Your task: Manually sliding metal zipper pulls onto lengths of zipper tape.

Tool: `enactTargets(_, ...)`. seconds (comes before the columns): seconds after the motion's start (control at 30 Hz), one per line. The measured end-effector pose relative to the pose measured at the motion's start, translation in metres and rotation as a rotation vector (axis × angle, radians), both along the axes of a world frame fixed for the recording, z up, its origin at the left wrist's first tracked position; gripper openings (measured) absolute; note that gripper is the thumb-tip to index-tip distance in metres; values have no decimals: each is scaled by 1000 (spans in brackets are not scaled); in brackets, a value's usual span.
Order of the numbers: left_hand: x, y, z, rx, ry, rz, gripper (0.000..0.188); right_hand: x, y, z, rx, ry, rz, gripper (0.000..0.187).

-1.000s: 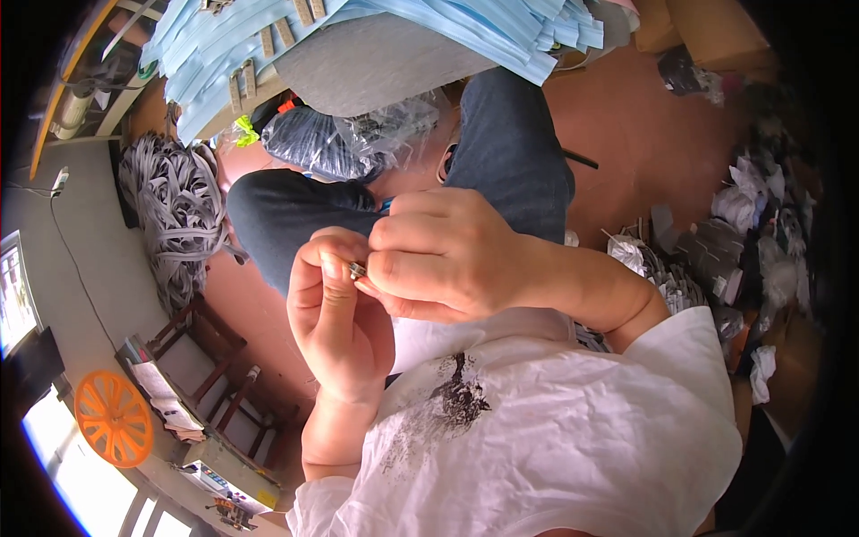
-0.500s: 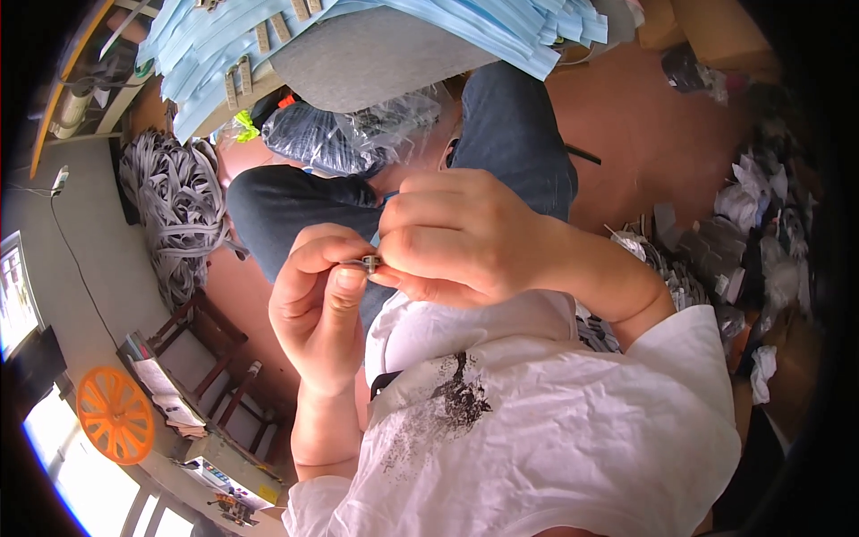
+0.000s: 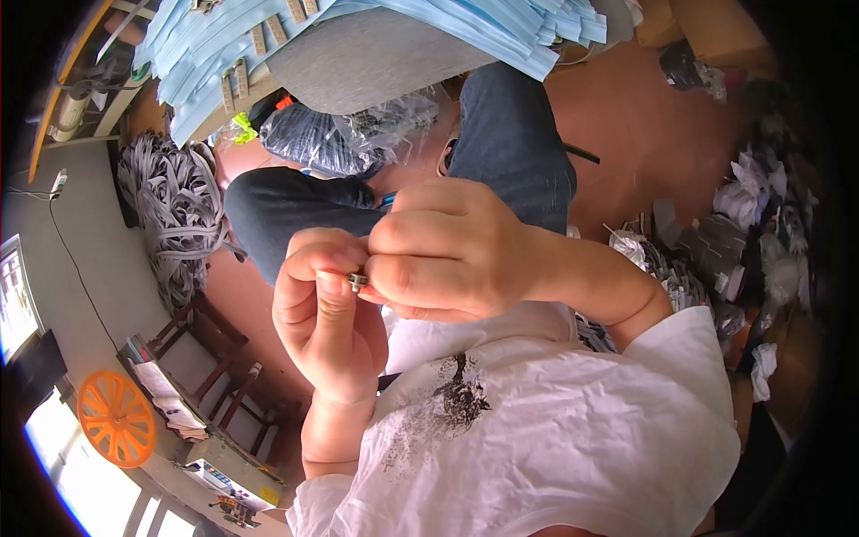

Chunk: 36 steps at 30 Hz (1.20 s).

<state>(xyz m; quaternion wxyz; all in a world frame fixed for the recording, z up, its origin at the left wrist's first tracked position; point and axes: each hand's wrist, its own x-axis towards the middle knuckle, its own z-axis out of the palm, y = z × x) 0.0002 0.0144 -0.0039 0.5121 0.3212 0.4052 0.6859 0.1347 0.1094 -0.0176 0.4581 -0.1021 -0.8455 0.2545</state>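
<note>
Head view: pinched between left hand (image 3: 327, 313) and right hand (image 3: 447, 251), short of the desk (image 3: 376, 67) and its near edge, the small metal piece (image 3: 358, 282) has dipped and turned, suggesting ongoing adjustment.

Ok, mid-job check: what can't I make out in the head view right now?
All in the head view:
Small metal piece: too small, and partly covered by the left hand, to identify exactly.
Right hand: its grip is hidden by its own back and curled fingers.
Blue strips: cut off by the top edge.
Cluttered heap at right: fades into the dark rim.
</note>
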Motion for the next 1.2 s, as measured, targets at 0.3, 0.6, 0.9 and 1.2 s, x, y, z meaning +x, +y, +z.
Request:
enactTargets(0.3,15,-1,12,-148,-345,88,14,-8,-3,-8,128,116,-124,20)
enactTargets(0.6,-3,1,-13,75,363,106,16,5,10,-4,-39,-19,-10,21)
enactTargets(0.9,-9,3,-8,240,667,246,13,12,10,-1,-24,83,40,25)
enactTargets(1.2,-6,-3,-6,107,405,180,16,11,-3,18,-539,184,96,23)
